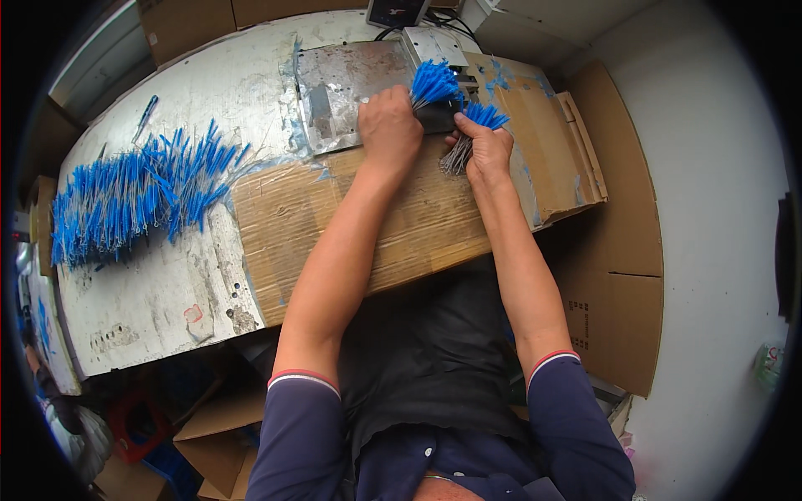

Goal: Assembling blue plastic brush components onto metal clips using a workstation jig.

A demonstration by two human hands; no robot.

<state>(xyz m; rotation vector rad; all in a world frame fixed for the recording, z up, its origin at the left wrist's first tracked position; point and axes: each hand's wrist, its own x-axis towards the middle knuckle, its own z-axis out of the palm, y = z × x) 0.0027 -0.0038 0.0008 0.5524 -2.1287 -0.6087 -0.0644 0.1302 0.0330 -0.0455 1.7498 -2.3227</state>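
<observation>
My left hand (390, 127) is closed round a bundle of thin wire brushes (434, 83), their blue bristle ends fanned out past my fingers. To its right, my right hand (488, 149) grips a second bundle of brushes (485, 116). Blue ends stick out above the thumb, and grey twisted wire loops (456, 157) hang out below. Both hands are over the front edge of a worn metal plate (338, 75), beside a small metal machine block (434, 48). A dark piece (436, 117) lies between the two hands, partly hidden.
A wide heap of blue wire brushes (138, 192) covers the left of the white worktable (150, 313). Behind it lies a blue pen (148, 111). Taped cardboard (292, 225) covers the table's front edge. Another cardboard sheet (618, 200) stands at right, against a pale wall (710, 250).
</observation>
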